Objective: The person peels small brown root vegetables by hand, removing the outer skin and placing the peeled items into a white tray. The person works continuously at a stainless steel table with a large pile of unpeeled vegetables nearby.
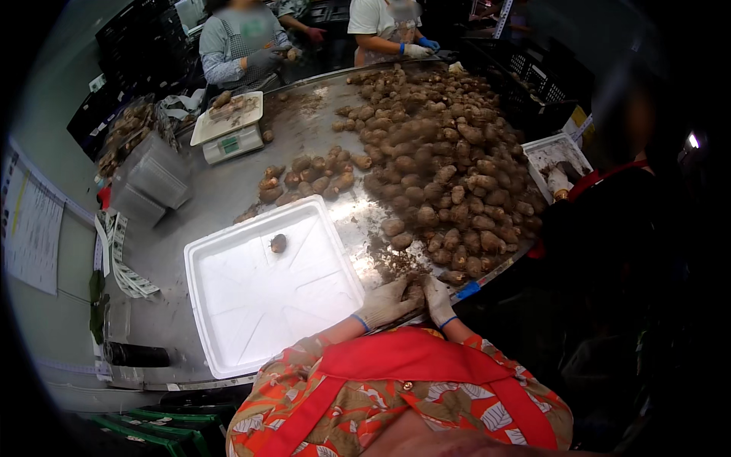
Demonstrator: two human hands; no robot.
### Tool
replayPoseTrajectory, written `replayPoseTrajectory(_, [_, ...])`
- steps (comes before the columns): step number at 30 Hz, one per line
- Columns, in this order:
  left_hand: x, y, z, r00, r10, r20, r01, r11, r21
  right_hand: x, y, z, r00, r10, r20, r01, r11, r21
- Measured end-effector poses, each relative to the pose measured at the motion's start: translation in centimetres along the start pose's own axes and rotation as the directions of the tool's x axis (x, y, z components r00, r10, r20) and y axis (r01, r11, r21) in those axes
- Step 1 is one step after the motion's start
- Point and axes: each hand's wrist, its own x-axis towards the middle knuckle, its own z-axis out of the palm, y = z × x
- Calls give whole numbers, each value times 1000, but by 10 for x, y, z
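My left hand (384,306), in a white knit glove with a blue cuff, is closed around a brown taro corm (413,295) near the table's front edge. Pressed against the corm's other side is my right hand (437,299), gloved alike. The fingers partly hide the corm. Loose brown scraps (394,258) lie just beyond my hands. To their left is a white foam tray (200,308) with one small taro corm (278,244) inside. A large heap of taro corms (445,154) spreads over the table beyond my hands and to the right.
A smaller taro group (311,176) lies behind the tray. A digital scale (231,137), clear plastic containers (151,171), a label strip (127,268) and a black cylinder (137,355) stand or lie leftward. Co-workers work across the metal table (228,197); another gloved hand (558,181) is in a right-hand tray (562,146).
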Motion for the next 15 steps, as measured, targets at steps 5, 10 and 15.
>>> replayPoseTrajectory(5, [-1, 3, -2, 1000, 17, -9, -17, 1000, -11, 0, -1, 0, 999, 30, 15, -29, 999, -30])
replayPoseTrajectory(10, [0, -1, 0, 999, 35, -13, -35, 999, -11, 1, 4, 0, 1000, 4, -1, -4, 1000, -19])
replayPoseTrajectory(15, [4, -9, 5, 1000, 27, 1, -27, 999, -23, 0, -17, 3, 1000, 4, 18, -3, 997, -78])
